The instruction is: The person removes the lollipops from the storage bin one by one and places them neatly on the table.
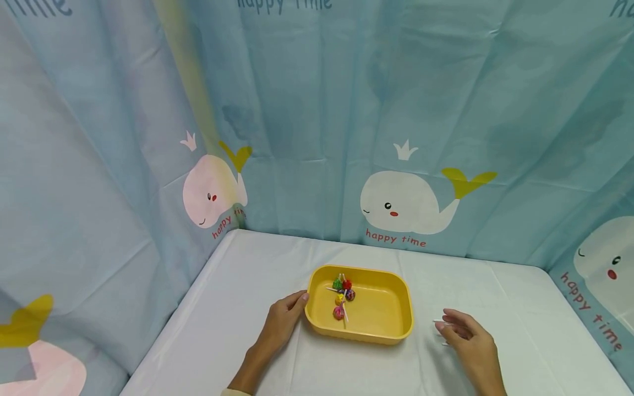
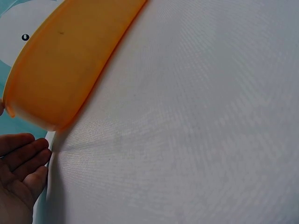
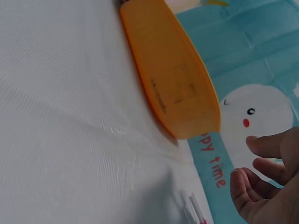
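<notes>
A yellow plastic tray (image 1: 388, 308) with rounded corners sits on the white-covered table. Several wrapped lollipops (image 1: 339, 313), in green, red, yellow, pink and a dark colour, lie in its left part. At the tray's left end my left hand (image 1: 283, 319) touches the rim with its fingertips. The left wrist view shows straight fingers (image 2: 28, 151) beside the tray's lower edge. To the right of the tray, my right hand (image 1: 470, 344) hovers with loosely bent fingers, thumb apart from them. Thin white sticks (image 3: 194, 208) with a bit of pink lie below it, partly hidden by the hand in the head view.
A white cloth (image 1: 238, 297) covers the table. Behind and at both sides hangs a light blue curtain (image 1: 307, 192) printed with white whales, meeting the table's back edge.
</notes>
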`<state>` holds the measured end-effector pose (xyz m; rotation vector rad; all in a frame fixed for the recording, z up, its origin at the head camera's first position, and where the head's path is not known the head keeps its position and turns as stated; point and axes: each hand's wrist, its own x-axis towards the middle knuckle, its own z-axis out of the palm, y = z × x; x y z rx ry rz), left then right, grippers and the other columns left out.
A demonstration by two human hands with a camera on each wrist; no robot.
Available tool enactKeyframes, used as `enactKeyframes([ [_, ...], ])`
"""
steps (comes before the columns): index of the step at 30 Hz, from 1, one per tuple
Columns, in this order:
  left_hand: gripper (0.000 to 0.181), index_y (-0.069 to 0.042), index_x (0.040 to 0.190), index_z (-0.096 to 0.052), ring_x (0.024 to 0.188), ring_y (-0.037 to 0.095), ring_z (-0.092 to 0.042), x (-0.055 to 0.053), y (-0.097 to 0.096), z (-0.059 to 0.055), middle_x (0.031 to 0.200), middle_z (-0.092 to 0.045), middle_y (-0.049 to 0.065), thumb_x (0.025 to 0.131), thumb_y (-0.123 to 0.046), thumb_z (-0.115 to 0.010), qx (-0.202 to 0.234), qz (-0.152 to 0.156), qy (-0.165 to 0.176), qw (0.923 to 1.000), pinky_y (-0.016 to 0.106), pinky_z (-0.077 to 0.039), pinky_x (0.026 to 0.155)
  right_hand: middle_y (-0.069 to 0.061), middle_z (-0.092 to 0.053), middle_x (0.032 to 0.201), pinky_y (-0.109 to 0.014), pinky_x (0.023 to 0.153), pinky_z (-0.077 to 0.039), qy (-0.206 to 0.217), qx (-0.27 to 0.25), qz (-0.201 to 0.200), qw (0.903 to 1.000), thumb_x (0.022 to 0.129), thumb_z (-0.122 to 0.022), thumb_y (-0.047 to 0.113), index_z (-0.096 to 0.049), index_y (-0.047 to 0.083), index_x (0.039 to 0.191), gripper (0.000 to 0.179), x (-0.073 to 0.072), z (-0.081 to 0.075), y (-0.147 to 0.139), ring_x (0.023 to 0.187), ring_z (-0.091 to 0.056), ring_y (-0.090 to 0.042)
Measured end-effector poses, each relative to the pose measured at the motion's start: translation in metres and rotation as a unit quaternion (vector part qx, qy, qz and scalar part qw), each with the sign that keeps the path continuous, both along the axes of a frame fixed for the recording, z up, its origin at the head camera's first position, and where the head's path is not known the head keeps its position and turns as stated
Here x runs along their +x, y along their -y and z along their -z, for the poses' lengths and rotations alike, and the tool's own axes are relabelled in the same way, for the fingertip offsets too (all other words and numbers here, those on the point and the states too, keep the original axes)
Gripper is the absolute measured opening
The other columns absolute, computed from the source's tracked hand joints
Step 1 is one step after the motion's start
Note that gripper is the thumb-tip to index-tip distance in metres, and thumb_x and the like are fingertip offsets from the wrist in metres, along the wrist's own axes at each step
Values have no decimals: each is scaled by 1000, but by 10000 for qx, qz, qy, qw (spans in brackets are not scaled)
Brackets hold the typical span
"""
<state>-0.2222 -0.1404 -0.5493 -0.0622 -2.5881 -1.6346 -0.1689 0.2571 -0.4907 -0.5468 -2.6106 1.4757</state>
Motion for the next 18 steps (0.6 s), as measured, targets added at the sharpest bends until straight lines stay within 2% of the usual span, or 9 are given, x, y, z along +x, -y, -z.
enactKeyframes([
  [5,56,-12,139,-71,139,31,-60,0,0,1,140,-70,5,108,-55,-56,-30,2,-33,10000,53,-47,118,-16,-69,135,-19,74,-61,-186,-47,-151,9997,95,-81,44,-65,9,141,60,-2,-2,8,88,-66,8],
  [12,54,-13,139,-72,138,29,-61,-1,1,3,139,-71,4,107,-55,-57,-28,-15,-70,10000,52,-47,118,-11,-71,132,-12,78,-57,-167,-35,-231,9996,95,-82,44,-64,13,144,61,-5,-6,21,92,-63,11],
  [18,55,-12,139,-72,138,30,-61,-1,1,3,139,-71,4,108,-54,-57,-39,-23,-29,10000,53,-47,118,-11,-71,131,-13,79,-58,-340,-132,-407,9985,96,-82,38,-64,12,144,57,-7,-9,32,94,-66,8],
])
